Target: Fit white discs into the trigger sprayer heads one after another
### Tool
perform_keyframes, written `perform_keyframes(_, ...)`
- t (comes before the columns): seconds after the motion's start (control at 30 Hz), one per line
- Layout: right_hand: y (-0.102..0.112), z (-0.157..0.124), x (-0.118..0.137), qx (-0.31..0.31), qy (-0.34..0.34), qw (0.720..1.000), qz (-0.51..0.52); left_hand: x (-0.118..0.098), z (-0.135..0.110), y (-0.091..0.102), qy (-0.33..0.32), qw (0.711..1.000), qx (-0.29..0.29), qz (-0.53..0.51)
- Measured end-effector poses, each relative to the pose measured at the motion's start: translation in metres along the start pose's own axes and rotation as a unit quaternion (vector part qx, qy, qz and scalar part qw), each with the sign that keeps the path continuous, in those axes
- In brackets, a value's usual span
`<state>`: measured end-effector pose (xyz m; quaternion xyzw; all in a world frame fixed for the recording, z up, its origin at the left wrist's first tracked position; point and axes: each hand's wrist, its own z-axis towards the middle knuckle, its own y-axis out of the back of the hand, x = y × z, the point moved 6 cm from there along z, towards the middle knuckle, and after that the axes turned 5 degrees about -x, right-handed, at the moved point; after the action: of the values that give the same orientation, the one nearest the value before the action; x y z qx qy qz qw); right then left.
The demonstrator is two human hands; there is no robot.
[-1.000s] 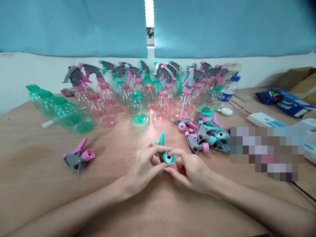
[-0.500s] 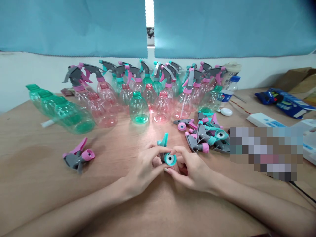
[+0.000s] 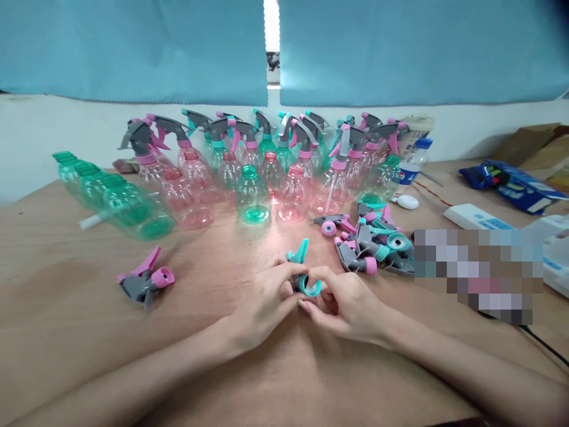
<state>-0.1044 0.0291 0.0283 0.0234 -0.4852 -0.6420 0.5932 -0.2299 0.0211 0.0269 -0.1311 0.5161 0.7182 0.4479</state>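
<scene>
Both my hands meet at the middle of the wooden table (image 3: 66,332) around one teal and grey spray head (image 3: 303,273). My left hand (image 3: 267,302) pinches its grey body from the left, fingers curled. My right hand (image 3: 344,302) grips the teal screw collar from the right, thumb and forefinger on its rim. The teal trigger sticks up behind my fingers. A pile of loose spray heads (image 3: 371,243) lies just right of my right hand.
Several pink and green plastic spray bottles (image 3: 267,172) stand in rows at the back, some with heads fitted. Green bottles (image 3: 111,198) lie stacked on their sides at left. A pink and grey spray head (image 3: 144,279) lies alone at left. Blue packets (image 3: 511,181) and white boxes sit at right.
The spray head has shifted slightly to the right and turned in my fingers; the collar's opening now faces more downward. Both hands stay closed on it.
</scene>
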Motion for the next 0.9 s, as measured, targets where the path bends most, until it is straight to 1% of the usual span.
perform_keyframes(0.13,0.006,0.003,0.008,-0.002,0.074,0.991,-0.107,-0.004,0.001,0.001,-0.013,1.0,0.002,-0.005)
perform_keyframes(0.23,0.009,0.006,0.011,0.001,0.102,0.981,-0.165,-0.01,0.004,0.0,-0.023,1.0,0.005,-0.012)
perform_keyframes(0.33,0.008,0.007,0.01,0.021,0.109,0.979,-0.171,-0.012,0.005,-0.002,-0.022,0.999,0.015,-0.017)
perform_keyframes(0.47,0.004,0.006,0.006,0.063,0.119,0.975,-0.177,-0.011,0.004,-0.002,-0.014,0.999,0.021,-0.024)
perform_keyframes(0.57,0.003,0.007,0.001,0.105,0.091,0.978,-0.153,-0.007,0.004,-0.002,0.002,0.999,0.029,-0.024)
perform_keyframes(0.63,0.004,0.007,-0.003,0.12,0.062,0.983,-0.123,-0.004,0.003,-0.003,0.019,0.999,0.036,-0.024)
perform_keyframes(0.7,0.006,0.008,-0.005,0.111,0.038,0.99,-0.075,-0.001,0.003,-0.004,0.033,0.998,0.042,-0.025)
perform_keyframes(0.77,0.009,0.008,-0.008,0.088,0.004,0.996,-0.003,0.0,0.004,-0.003,0.045,0.998,0.042,-0.029)
perform_keyframes(0.83,0.009,0.007,-0.013,0.066,-0.047,0.994,0.072,0.001,0.004,-0.002,0.059,0.997,0.037,-0.039)
perform_keyframes(0.9,0.008,0.004,-0.019,0.05,-0.103,0.985,0.13,0.002,0.004,-0.001,0.073,0.995,0.035,-0.05)
